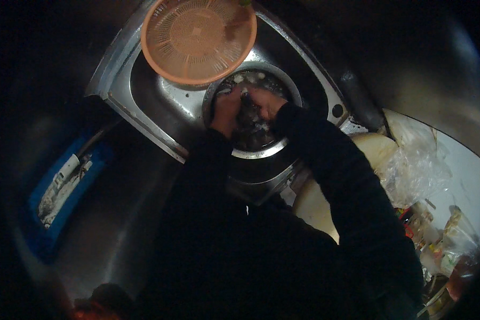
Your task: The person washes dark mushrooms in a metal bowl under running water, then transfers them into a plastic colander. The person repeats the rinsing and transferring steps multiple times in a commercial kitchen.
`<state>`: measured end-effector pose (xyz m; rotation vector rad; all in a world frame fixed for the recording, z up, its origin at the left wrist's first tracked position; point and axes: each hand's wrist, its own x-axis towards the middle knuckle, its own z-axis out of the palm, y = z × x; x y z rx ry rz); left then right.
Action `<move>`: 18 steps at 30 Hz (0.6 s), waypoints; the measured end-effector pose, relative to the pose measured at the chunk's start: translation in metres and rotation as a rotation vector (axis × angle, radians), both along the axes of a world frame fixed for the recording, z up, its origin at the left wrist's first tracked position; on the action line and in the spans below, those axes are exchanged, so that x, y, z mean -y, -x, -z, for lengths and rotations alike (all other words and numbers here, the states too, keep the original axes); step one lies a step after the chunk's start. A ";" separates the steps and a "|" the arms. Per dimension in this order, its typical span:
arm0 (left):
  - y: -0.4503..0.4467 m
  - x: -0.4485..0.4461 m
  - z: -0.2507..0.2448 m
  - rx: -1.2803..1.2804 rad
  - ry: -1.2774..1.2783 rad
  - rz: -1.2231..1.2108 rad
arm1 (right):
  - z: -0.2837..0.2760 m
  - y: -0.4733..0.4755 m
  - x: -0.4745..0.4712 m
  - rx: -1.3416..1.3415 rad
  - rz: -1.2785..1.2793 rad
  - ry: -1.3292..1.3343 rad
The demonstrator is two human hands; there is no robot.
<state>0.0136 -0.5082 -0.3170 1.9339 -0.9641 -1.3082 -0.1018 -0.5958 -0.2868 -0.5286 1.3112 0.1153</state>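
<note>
A round metal basin (260,154) with water and dark pieces in it stands inside a stainless steel sink (142,132). My left hand (227,110) reaches into the basin from its left side, fingers towards the far part. From the right, my right hand (267,102) reaches in, its fingers close to my left hand's. A small pale bit lies between the fingertips; whether either hand grips it cannot be told. Several pale round pieces (250,77) show at the basin's far side. What the fingers touch under the water is hidden.
An orange plastic colander (198,32) sits over the sink's far left part, overlapping the basin's rim. At the right are a crumpled clear plastic bag (414,176) and mixed packaging on a white surface (464,172). A white device or power strip (62,184) lies on something blue at the left.
</note>
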 end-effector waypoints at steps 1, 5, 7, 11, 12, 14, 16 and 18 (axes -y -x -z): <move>0.000 -0.003 -0.015 -0.079 0.006 -0.125 | -0.011 -0.004 -0.004 0.103 0.104 -0.052; 0.005 -0.003 -0.072 -0.058 -0.154 -0.356 | -0.059 0.003 -0.010 0.177 0.034 0.035; 0.007 -0.008 -0.088 -0.059 -0.088 -0.339 | -0.070 0.007 -0.012 0.179 0.015 0.035; 0.019 -0.010 -0.072 -0.330 -0.075 -0.501 | -0.056 0.014 -0.011 0.183 0.006 0.030; 0.021 -0.008 -0.060 -0.403 -0.130 -0.555 | -0.047 0.013 -0.011 0.110 -0.043 0.047; 0.023 -0.004 -0.037 -0.390 -0.199 -0.522 | -0.032 0.012 -0.013 -0.073 -0.117 0.097; 0.024 -0.006 -0.024 -0.342 -0.213 -0.488 | -0.027 0.013 -0.018 -0.017 -0.036 0.055; 0.024 -0.011 -0.026 -0.260 -0.224 -0.431 | -0.036 0.015 -0.020 0.033 0.029 0.022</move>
